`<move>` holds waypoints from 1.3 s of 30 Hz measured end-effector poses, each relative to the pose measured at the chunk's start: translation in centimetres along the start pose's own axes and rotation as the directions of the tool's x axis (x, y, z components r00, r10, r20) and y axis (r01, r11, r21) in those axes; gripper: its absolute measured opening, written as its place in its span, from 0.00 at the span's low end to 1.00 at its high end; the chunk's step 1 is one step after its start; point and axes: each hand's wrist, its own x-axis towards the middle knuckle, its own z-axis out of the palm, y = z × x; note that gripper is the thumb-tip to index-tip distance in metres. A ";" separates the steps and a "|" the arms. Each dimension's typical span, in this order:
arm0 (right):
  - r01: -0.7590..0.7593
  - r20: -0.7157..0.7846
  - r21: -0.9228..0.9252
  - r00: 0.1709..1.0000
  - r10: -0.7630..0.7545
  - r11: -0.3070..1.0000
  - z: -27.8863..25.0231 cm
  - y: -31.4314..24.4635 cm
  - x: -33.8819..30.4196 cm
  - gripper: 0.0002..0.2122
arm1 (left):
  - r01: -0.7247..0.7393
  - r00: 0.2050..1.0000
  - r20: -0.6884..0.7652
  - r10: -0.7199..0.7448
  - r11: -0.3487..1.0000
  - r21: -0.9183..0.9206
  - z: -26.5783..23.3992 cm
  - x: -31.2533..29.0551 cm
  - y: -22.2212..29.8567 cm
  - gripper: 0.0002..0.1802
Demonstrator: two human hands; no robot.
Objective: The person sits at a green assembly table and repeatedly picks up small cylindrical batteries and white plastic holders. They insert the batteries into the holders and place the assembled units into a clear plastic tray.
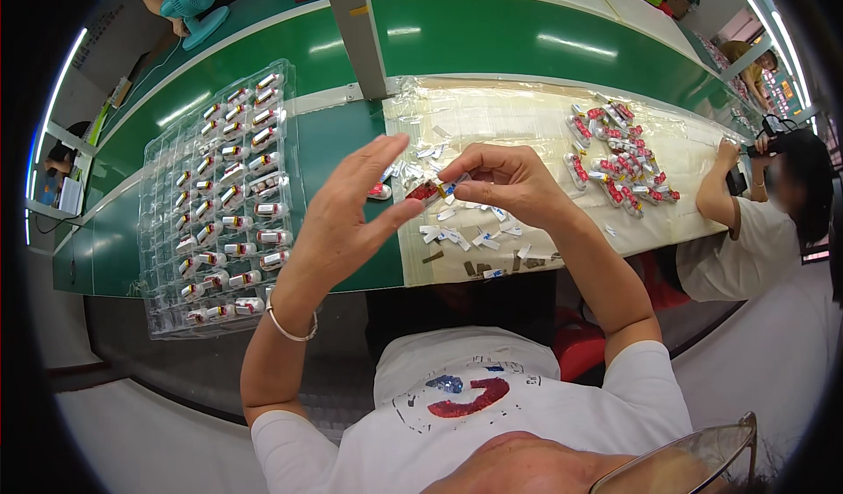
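My right hand (514, 182) pinches a small red piece with a yellow end (427, 192) between thumb and forefinger; a bit of blue and white shows at the fingertips. My left hand (344, 209) is open, thumb apart from the fingers, with the thumb tip close to the red piece; whether they touch I cannot tell. Another small red-and-white piece (379, 192) lies just beyond the left hand. Under and around my hands, small white-and-blue slips (448, 237) are scattered on the film-covered table part (527, 125).
To the left lies a clear plastic tray (158, 230) with rows of small white, red and yellow pieces. A pile of red-and-white pieces (628, 165) is on the right. A metal post (356, 33) rises behind. A co-worker (746, 222) sits at right; a teal fan (193, 2) stands far left.
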 end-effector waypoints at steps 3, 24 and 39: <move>-0.015 -0.008 0.055 1.000 0.016 0.998 0.4 -1.2 -0.7 0.10 | 0.183 0.975 0.177 -0.132 0.931 -0.315 1.9 0.2 -0.2 0.23; 0.246 -0.048 -0.434 0.954 -0.295 0.867 0.7 -0.1 -2.0 0.08 | 0.410 0.898 0.247 -0.365 0.487 -0.771 6.0 -1.7 -1.3 0.14; 0.408 0.225 -0.866 0.834 -0.504 0.287 1.2 -1.1 -1.5 0.08 | 0.441 0.862 0.230 -0.452 0.444 -0.780 5.8 -1.2 -1.5 0.11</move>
